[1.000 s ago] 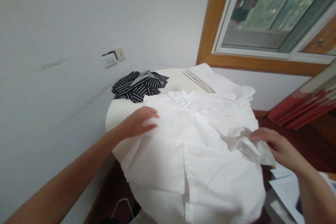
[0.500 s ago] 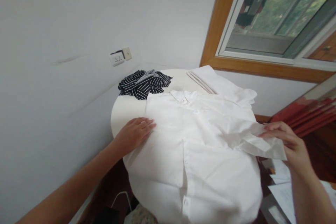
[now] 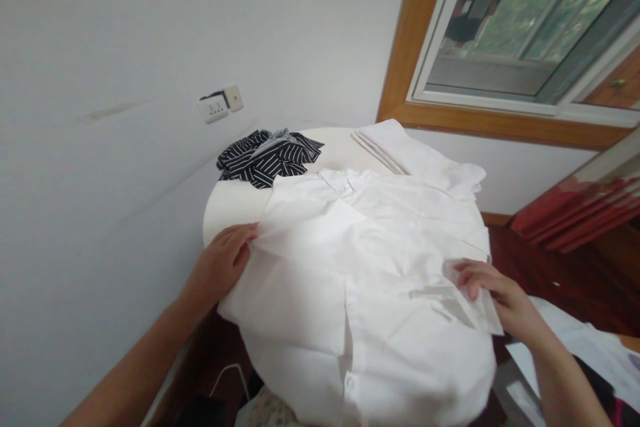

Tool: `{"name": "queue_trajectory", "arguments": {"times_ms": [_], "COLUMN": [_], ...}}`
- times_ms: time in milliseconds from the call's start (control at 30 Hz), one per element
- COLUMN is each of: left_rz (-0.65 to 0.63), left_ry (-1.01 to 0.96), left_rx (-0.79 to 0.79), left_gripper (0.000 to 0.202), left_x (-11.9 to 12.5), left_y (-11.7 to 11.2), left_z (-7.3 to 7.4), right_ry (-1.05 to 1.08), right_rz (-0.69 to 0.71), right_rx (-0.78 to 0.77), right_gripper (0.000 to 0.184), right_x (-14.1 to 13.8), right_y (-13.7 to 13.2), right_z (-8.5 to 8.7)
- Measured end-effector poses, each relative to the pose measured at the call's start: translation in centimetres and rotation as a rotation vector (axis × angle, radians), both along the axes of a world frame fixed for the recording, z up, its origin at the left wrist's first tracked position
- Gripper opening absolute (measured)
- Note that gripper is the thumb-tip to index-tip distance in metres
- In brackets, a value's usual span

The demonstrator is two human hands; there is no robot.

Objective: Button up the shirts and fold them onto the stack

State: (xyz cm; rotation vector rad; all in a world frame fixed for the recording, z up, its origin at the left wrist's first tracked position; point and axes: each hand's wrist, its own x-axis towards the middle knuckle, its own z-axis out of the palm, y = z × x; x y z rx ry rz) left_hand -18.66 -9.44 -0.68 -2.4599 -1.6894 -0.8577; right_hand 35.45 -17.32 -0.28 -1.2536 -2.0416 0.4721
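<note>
A white button-up shirt (image 3: 310,307) lies spread over a round table (image 3: 220,210), its buttoned placket running toward me and its lower end hanging over the near edge. At the left side my left hand (image 3: 225,257) is closed on the shirt's edge, pulling the cloth slightly up and outward. On the right my right hand (image 3: 493,290) has its fingers closed on the shirt's sleeve near the cuff, which lies folded in over the body. The right fingertips press against the cloth.
Behind the shirt lie a black-and-white striped cloth (image 3: 270,157) and a folded white garment (image 3: 400,143). A wall socket (image 3: 213,108) is at the left, a window (image 3: 505,33) at the right. Papers (image 3: 585,340) lie below right, near a red curtain (image 3: 575,210).
My left hand has gripped the shirt's left edge and drawn it outward to the left. My right hand has brought the sleeve inward and down, closer to the shirt's body.
</note>
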Motion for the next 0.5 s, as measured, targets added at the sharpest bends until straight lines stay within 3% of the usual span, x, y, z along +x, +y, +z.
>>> {"name": "queue_trajectory", "arguments": {"times_ms": [100,200,333,433,500], "left_rz": [-0.058,-0.015,0.010,-0.016,-0.009], "left_ry": [0.040,0.057,0.102,0.154,0.202], "left_rx": [-0.012,-0.013,-0.047,-0.032,0.002], "left_gripper": [0.029,0.033,0.034,0.040,0.042], "left_x": [-0.4,-0.3,0.6,1.4,1.5], "left_y": [-0.2,0.0,0.7,1.1,1.3], "left_z": [-0.8,-0.8,0.4,1.1,1.2], "right_ry": [-0.128,-0.210,-0.350,-0.338,-0.292], "right_rz": [-0.043,-0.102,0.039,0.156,0.158], "right_rx": [0.014,0.082,0.086,0.086,0.069], "right_gripper": [0.026,0.019,0.038,0.034,0.030], "right_x": [0.2,0.1,-0.7,-1.0,-0.8], "right_y": [-1.3,-2.2,-2.5,-2.2,-2.0], "right_z": [-1.3,-1.6,-0.8,-0.5,-0.6]}}
